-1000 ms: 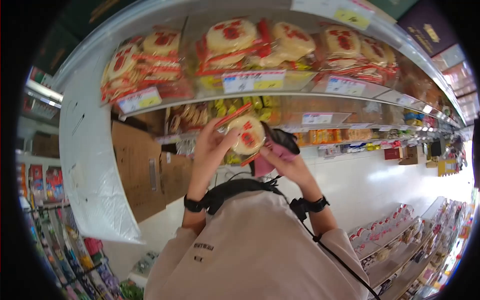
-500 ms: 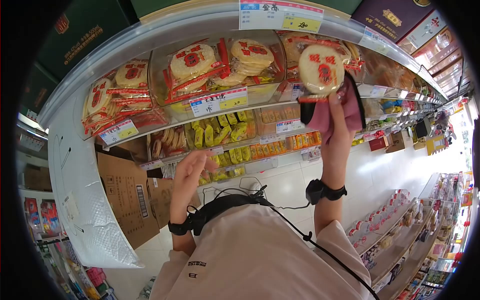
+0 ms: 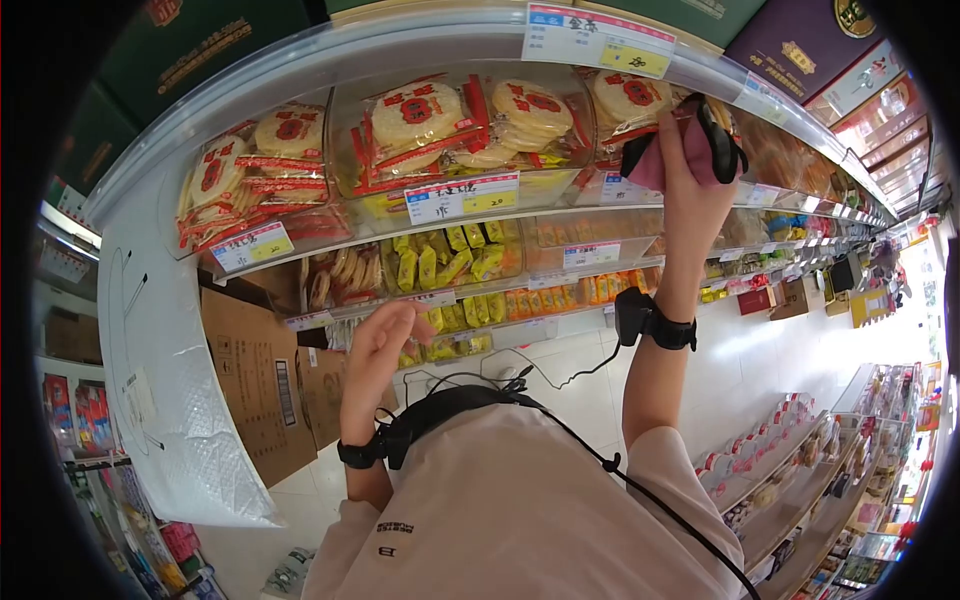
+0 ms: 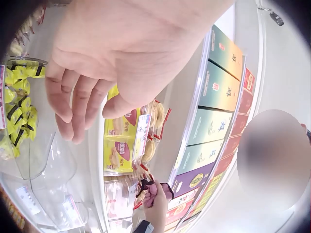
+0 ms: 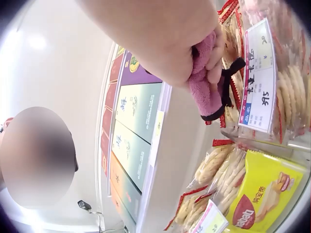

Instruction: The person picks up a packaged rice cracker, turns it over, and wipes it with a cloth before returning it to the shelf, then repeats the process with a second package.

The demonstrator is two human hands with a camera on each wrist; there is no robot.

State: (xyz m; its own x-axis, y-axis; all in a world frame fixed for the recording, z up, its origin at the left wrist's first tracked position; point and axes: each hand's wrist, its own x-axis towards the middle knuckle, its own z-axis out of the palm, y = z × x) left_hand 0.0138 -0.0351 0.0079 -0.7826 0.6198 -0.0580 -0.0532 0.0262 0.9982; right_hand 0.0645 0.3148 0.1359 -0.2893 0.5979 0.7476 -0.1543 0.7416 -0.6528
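Observation:
My right hand [image 3: 690,200] grips a folded pink cloth [image 3: 700,150] with black edging, reaching over the right-hand bin on the upper shelf. In the right wrist view the fingers curl round the pink cloth [image 5: 205,94], close to the packs. A clear-wrapped round rice cracker pack [image 3: 632,95] with red print lies in that bin beside the fingertips. Low in front of the body, my left hand [image 3: 378,345] hangs with loosely bent fingers and holds nothing. The left wrist view shows its bare palm and fingers [image 4: 80,94].
More cracker packs [image 3: 415,115] fill the neighbouring bins, behind a price tag [image 3: 462,198]. Yellow-wrapped snacks [image 3: 450,255] sit one shelf lower. Gift boxes [image 4: 218,85] stand along the top shelf. A cardboard box [image 3: 255,380] is below left.
The cracker pack was in both hands, then lifted in the right hand with the cloth; now it is down in the right bin. The left hand moved away and stays low.

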